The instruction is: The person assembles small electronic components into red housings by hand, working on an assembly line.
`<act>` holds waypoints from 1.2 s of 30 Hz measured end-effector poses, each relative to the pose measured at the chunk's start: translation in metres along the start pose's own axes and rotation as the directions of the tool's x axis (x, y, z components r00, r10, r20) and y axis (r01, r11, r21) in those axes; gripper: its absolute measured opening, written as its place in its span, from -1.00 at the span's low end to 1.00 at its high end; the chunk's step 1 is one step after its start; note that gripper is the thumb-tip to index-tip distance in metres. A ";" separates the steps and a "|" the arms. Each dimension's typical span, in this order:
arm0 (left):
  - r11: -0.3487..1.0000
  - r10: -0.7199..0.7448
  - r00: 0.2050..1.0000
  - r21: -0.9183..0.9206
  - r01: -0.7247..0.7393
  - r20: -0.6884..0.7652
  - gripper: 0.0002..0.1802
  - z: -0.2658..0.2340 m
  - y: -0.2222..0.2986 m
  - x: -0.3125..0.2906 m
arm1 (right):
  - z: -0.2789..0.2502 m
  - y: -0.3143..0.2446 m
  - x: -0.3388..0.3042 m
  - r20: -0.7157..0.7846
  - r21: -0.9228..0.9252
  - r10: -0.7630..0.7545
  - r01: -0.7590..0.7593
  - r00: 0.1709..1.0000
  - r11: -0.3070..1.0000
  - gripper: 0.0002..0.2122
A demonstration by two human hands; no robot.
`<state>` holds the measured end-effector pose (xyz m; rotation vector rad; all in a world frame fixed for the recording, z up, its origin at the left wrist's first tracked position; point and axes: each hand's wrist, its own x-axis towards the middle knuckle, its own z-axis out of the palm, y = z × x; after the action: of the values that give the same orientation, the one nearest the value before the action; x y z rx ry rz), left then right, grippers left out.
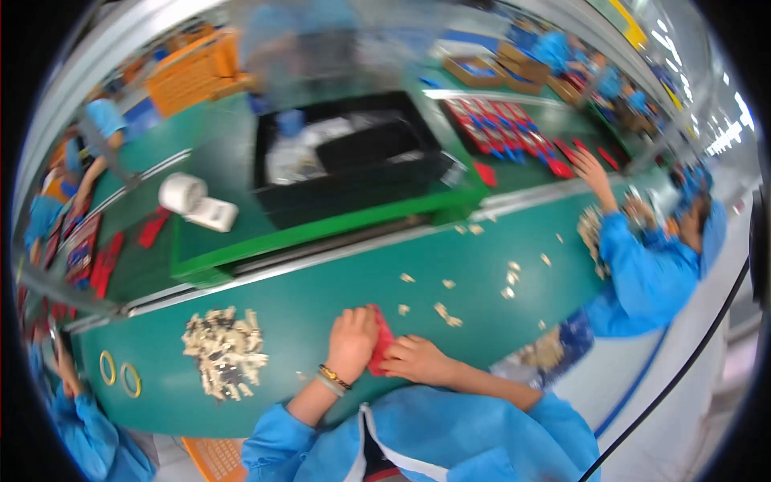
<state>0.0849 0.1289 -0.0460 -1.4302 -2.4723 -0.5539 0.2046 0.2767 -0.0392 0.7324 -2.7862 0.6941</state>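
Observation:
Between my two hands, over the green work table (321, 281), is a flat red plastic-looking piece (381, 344). My left hand (352, 341) grips it from its left side, with a bracelet on the wrist. My right hand (418, 360) is closed on its lower right edge, the fingertips pressed against it. Most of the piece is hidden by my fingers, so its exact kind cannot be made out. To the left lies a heap of small cream and dark parts (225, 353). A few loose cream parts (447, 315) are scattered to the right.
Beyond the table's metal rail stands a black bin (277, 205) holding clear bags. A white roll (183, 193) sits left of it. Red and blue pieces (502, 128) lie at the back right. Two tape rings (131, 380) are far left. A co-worker's blue sleeve (642, 269) reaches in at right.

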 end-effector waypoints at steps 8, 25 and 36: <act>0.816 -0.577 0.367 -0.496 0.298 -0.730 -0.23 -0.153 -0.102 -0.035 | -0.013 0.031 0.059 -0.210 -0.350 -0.086 0.007 0.974 0.937 -0.73; 0.809 -0.541 0.786 0.073 0.584 -0.299 -0.80 -0.076 -0.162 -0.159 | -0.103 0.199 -0.043 -0.469 -0.277 0.304 -0.465 0.829 0.841 -0.77; 0.652 -0.697 0.573 -0.049 0.757 -0.431 -0.61 -0.073 -0.170 -0.131 | -0.205 0.410 -0.181 -0.925 -0.047 0.333 -0.926 0.181 0.374 -0.60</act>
<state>0.0033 -0.0814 -0.0650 -0.1003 -2.5648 -0.7082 0.1651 0.7665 -0.0722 -0.9551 -1.9657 0.0152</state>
